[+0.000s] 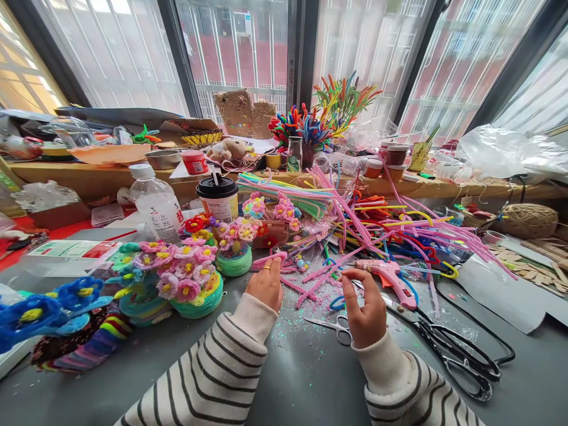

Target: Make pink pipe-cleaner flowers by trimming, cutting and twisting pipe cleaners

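Observation:
My left hand (266,287), a ring on one finger, is closed on a pink pipe cleaner (261,261) whose loop shows past the fingertips. To the right, my right hand (367,307) has thumb and forefinger brought together in a pinch; whatever is between them is too small to make out. Beside it lie small silver scissors (341,329) and a pink glue gun (390,277). Cut pink pipe cleaner pieces (310,290) and glitter are scattered between the hands. Left of my left hand stand pots of pipe cleaner flowers (189,269).
Large black-handled scissors (461,355) and a black cord (483,313) lie at the right. A tangled heap of pipe cleaners (377,219) fills the back. A plastic bottle (155,204) and a black-lidded cup (218,198) stand behind the flowers. A cluttered ledge (248,180) runs below the windows.

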Demonstrator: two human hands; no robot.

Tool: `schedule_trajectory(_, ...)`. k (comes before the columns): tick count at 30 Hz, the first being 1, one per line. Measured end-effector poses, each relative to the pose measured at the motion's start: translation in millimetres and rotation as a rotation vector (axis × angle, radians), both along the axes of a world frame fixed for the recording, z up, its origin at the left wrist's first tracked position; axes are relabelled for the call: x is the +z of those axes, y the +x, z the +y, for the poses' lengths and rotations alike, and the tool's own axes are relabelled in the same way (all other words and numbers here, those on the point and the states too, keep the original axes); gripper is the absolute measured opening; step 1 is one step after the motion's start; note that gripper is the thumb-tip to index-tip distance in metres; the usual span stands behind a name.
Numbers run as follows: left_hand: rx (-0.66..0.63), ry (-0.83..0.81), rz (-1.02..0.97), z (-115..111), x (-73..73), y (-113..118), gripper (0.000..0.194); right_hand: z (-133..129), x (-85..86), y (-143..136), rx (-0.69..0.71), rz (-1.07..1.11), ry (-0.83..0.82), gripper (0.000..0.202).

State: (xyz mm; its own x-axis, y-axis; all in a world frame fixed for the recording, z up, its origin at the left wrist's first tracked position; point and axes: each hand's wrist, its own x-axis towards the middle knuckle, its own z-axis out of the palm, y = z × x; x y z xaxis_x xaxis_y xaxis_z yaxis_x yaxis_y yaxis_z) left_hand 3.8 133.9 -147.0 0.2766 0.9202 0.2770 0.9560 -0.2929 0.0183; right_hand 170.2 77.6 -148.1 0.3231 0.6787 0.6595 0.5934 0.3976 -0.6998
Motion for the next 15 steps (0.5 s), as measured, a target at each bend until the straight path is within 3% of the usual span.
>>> schedule_trajectory(4, 0.044, 0.032, -0.007, -2.9, 3.3, -1.8, 0.047, -0.5, 0.4, 0.1, -0.004, -0.016, -0.020, 0.008)
schedule_trajectory(8, -0.040, 0.067, -0.025, -2.7, 2.0, -1.0, 0.044, -1.0, 0.4, 0.7, -0.004, -0.013, -0.031, 0.008)
schedule_trajectory(15, -0.521, 0.077, -0.054, -10.4, 9.3, 5.9, 0.029, -1.0, 2.4, -1.1, 0.037, -0.007, -0.059, 0.009)
